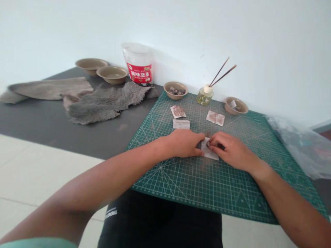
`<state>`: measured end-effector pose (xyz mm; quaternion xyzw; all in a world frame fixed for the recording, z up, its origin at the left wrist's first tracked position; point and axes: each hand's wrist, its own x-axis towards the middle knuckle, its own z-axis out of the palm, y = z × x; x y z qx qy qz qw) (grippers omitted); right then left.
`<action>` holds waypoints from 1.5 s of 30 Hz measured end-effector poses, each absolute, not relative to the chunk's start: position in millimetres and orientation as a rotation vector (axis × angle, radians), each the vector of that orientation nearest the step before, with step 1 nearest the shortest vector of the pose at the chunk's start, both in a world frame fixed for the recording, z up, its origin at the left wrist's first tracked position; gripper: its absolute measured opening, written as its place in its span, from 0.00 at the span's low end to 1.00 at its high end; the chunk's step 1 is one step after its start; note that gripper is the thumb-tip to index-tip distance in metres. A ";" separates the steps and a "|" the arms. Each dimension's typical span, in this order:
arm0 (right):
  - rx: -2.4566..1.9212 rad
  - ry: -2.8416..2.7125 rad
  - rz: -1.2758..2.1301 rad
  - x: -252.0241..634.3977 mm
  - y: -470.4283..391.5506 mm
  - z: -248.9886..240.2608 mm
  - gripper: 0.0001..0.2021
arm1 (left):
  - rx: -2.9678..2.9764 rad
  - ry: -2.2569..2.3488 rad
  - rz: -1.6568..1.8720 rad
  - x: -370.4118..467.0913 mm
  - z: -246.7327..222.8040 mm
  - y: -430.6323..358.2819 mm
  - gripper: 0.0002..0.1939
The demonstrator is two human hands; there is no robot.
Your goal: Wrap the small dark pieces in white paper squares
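Observation:
A small whitish square piece (210,153) lies flat on the green cutting mat (181,179). My left hand (187,143) rests at its left edge, thumb and forefinger apart and pressing on the piece. Over the piece, my right hand (229,148) pinches a small dark object (208,143) between its fingertips; most of that object is hidden. Behind my left hand sit a plain pale piece (181,124) and a brown-stained one (178,111). Another stained piece (215,118) lies farther right, beyond my right hand.
Along the wall stand a bowl of dark lumps (176,90), a reed diffuser (205,95) and a bowl with a small packet (236,105). Two bowls, a plastic tub (139,65) and grey cloths (103,103) are at the left. Clear plastic (302,148) lies right.

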<state>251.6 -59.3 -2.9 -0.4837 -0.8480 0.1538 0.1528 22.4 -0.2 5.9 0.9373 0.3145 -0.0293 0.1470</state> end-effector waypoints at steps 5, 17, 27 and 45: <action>-1.296 -2.579 0.687 257.8 -62.1 4.4 0.03 | 2.697 0.889 -0.096 22.6 5.1 0.2 0.24; -1.385 -2.497 0.621 259.0 -59.2 -0.6 0.03 | 2.735 0.855 -0.085 21.7 5.2 0.1 0.23; -1.422 -2.459 0.532 254.1 -59.2 -5.5 0.02 | 2.745 0.854 -0.066 21.3 4.2 -0.9 0.22; -1.407 -2.392 0.517 245.8 -66.7 -7.8 0.02 | 2.735 0.859 -0.057 20.0 6.3 -1.9 0.21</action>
